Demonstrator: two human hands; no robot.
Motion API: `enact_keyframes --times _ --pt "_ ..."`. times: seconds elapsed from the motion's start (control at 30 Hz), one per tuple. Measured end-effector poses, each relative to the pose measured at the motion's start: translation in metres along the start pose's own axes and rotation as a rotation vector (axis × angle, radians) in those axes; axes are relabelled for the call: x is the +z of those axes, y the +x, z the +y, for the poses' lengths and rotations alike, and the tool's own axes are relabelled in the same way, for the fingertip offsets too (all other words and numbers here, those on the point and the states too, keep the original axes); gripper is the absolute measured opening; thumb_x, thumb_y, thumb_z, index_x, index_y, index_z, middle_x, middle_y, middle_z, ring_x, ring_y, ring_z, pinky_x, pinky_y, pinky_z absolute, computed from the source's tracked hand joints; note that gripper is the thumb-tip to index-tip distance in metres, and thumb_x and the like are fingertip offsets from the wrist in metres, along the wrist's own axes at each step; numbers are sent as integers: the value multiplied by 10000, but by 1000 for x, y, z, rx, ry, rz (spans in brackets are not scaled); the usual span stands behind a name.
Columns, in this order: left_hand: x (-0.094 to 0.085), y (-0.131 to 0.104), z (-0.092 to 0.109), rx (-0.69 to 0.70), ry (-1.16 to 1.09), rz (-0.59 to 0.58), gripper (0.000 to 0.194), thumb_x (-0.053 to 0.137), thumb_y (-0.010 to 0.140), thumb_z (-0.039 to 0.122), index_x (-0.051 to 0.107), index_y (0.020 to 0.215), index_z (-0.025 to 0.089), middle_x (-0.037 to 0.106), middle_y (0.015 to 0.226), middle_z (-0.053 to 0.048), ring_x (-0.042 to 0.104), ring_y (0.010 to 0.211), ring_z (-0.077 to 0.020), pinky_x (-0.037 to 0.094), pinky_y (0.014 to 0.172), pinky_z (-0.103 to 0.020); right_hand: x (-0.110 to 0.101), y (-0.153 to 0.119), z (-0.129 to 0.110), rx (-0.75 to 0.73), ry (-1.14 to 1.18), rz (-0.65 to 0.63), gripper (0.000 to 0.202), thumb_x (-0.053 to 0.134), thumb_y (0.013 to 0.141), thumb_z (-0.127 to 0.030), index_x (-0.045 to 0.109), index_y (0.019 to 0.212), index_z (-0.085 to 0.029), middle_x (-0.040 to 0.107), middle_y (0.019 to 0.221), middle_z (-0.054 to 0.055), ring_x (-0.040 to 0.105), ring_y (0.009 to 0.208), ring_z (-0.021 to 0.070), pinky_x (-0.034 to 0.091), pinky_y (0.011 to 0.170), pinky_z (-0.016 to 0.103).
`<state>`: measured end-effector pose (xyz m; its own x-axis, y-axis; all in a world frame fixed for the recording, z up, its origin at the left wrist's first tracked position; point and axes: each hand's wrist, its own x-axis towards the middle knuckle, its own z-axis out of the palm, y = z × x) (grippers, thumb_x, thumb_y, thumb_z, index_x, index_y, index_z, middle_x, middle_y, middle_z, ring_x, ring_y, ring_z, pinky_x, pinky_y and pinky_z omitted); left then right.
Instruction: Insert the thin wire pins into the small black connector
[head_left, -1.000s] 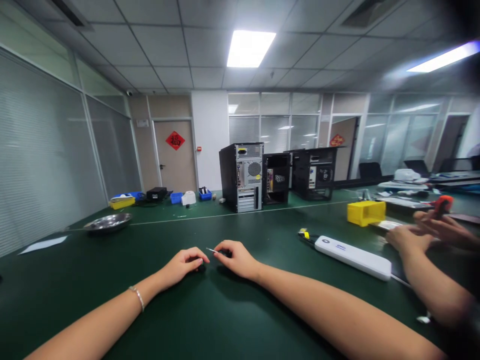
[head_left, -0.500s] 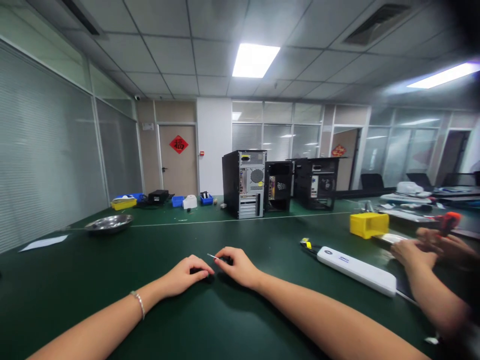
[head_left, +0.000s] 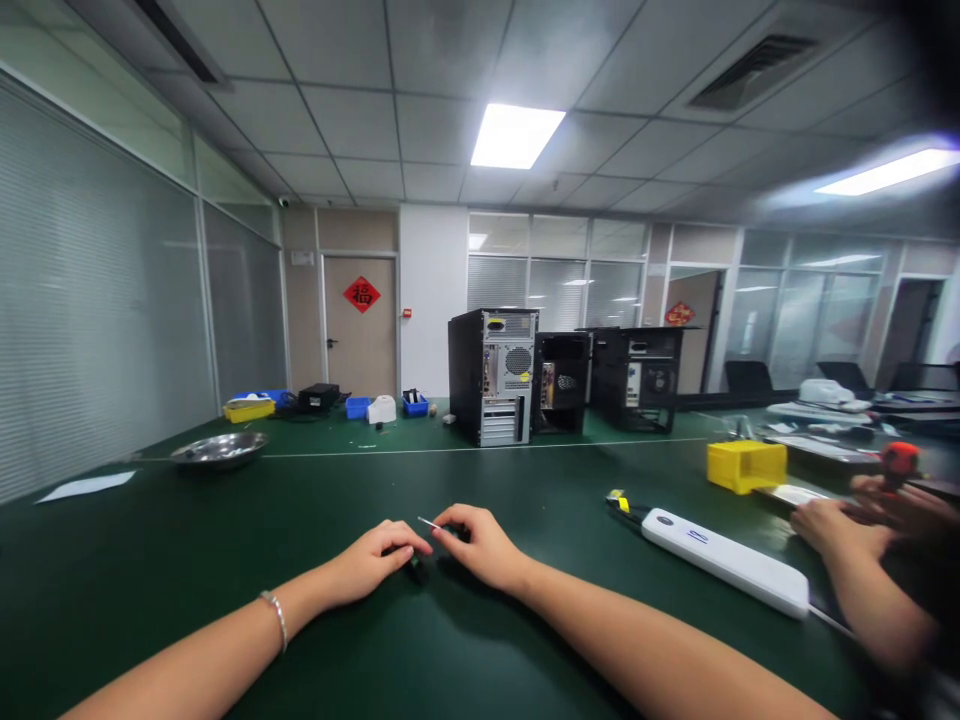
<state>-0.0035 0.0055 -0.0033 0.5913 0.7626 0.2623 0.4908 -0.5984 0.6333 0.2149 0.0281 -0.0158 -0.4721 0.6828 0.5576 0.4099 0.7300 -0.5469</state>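
My left hand (head_left: 371, 562), with a bracelet at the wrist, is closed low over the dark green table (head_left: 315, 655). Its fingers curl round a small dark piece (head_left: 415, 566), mostly hidden beneath them and too small to name. Close by on the right, my right hand (head_left: 480, 546) pinches a thin tool with a slim metal tip (head_left: 426, 522). That tip points left, above the fingertips of my left hand. The rest of the tool is hidden in my right fingers.
A white power strip (head_left: 724, 562) and a yellow bin (head_left: 746, 468) are to the right. There a co-worker's hands (head_left: 847, 525) hold a red-and-black screwdriver (head_left: 898, 462). Computer cases (head_left: 491, 380) stand behind; a metal dish (head_left: 219, 452) and paper (head_left: 86, 487) lie left.
The view has shifted slightly, so everything sits a little lower. More of the dark piece shows under my left fingers. Both my hands keep nearly the same pose.
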Motion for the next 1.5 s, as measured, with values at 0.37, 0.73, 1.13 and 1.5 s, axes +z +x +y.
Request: enact_keyframes --times 0.37,0.73,1.13,1.5 --pt "11 -6 15 -121 159 131 423 720 678 487 533 931 204 549 980 -50 495 938 -247 420 853 -379 -3 -1 -5 4 -7 -9 156 574 860 -266 692 910 -177 683 837 28 596 769 147 448 714 246" --pt "12 -6 12 -66 233 161 229 634 777 366 517 898 210 562 943 -39 502 908 -231 408 819 -353 -3 -3 -3 -64 -42 -97 161 618 802 -170 676 949 -197 651 879 16 590 822 143 441 763 241" --pt "12 -6 15 -28 177 126 244 660 775 362 546 904 188 576 904 -35 532 862 -211 424 782 -324 -4 -5 -9 -90 -84 -194 86 605 841 -255 652 878 -193 655 825 -7 581 755 125 425 702 209" --pt "13 -5 13 8 235 133 236 643 785 326 554 960 193 580 946 -45 533 901 -224 433 817 -356 -3 -3 -9 -92 -87 -174 126 656 809 -282 668 891 -188 657 840 10 584 774 138 426 718 221"
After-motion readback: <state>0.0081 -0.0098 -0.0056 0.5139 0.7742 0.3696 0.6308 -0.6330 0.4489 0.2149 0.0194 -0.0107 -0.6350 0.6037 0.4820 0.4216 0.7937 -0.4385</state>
